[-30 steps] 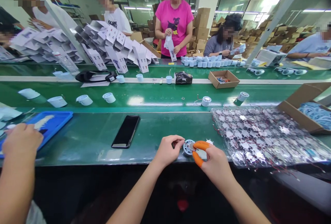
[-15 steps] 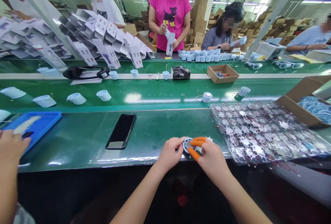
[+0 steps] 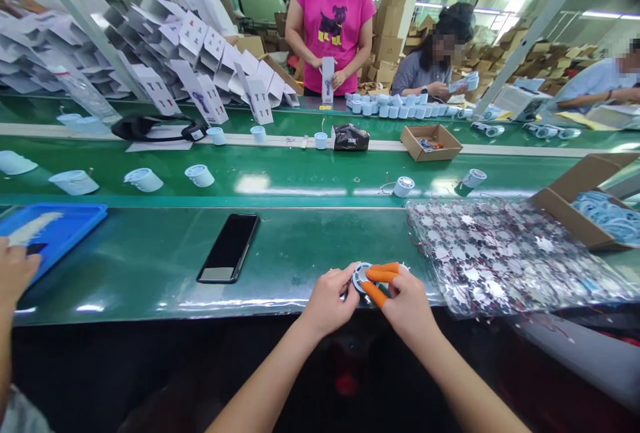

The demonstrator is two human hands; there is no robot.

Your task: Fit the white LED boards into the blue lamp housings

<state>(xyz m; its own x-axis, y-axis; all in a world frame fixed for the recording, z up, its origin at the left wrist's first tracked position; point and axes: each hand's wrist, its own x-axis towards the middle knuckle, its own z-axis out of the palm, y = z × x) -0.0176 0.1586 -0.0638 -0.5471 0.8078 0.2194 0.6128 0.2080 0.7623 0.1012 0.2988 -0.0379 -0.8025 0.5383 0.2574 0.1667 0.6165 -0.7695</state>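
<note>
Left hand and right hand: both grips closed on one round white part at the tabletop near edge.

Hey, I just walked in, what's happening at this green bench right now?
A person at the green bench holds a small round part at its near edge with both hands. The left hand pinches its side. The right hand, wearing orange finger covers, rests on top. A clear bag of star-shaped boards lies to the right and a black phone to the left. Across the belt, a person in a pink shirt holds a white box.
</note>
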